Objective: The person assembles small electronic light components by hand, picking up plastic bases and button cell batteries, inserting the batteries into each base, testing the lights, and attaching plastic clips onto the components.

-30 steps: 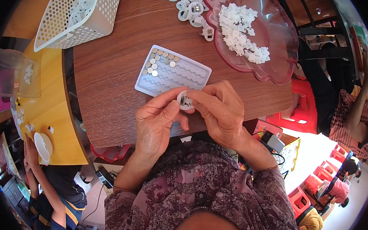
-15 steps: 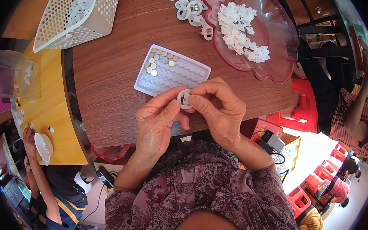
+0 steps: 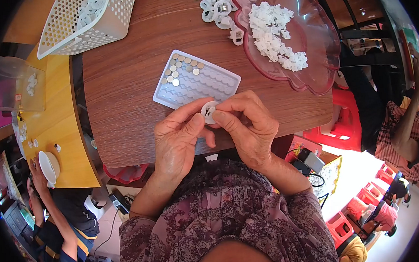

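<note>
Head view, left hand (image 3: 176, 138): white disc (image 3: 209, 111) gripped between thumb and finger.
Right hand (image 3: 252, 128): disc's other edge pinched.
Tray (image 3: 216, 85): partly filled with metal buttons (image 3: 176, 82).

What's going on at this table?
A person is handling a small round white piece, pinched between the fingertips of the left hand and right hand at the table's near edge. Just beyond is a pale tray with small silvery discs towards its far left part; the rest of its hollows look bare. A pink scalloped bowl holds a heap of little white parts, and more round white pieces lie beside it.
</note>
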Demonstrator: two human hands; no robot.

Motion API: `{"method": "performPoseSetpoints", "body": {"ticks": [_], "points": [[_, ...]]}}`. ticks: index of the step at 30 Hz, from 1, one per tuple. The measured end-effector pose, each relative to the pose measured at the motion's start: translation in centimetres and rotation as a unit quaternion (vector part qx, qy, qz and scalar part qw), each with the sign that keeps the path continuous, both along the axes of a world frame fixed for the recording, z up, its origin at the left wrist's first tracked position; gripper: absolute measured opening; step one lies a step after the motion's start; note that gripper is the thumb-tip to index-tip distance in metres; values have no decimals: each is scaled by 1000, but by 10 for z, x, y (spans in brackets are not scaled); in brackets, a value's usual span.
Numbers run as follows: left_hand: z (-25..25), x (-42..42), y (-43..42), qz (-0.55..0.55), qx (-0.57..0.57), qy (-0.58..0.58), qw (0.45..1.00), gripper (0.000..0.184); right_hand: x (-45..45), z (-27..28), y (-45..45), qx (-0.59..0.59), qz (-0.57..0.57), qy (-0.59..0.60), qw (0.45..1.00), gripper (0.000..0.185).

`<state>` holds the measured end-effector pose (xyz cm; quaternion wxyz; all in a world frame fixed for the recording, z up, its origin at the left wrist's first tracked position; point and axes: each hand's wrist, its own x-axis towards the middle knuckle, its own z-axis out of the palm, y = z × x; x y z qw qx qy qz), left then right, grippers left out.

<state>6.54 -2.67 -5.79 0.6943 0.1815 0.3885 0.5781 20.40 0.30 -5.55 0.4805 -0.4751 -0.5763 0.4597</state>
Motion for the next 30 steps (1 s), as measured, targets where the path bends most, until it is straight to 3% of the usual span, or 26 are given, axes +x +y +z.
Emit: {"method": "performPoseSetpoints", "body": {"ticks": [10,30], "points": [[1,-1,2,-14,2,3,1000,31,9,11,14,-15,52,-5,999,10],[1,-2,3,-18,-6,12,1000,31,14,5,19,62,100,-63,991,9]]}}
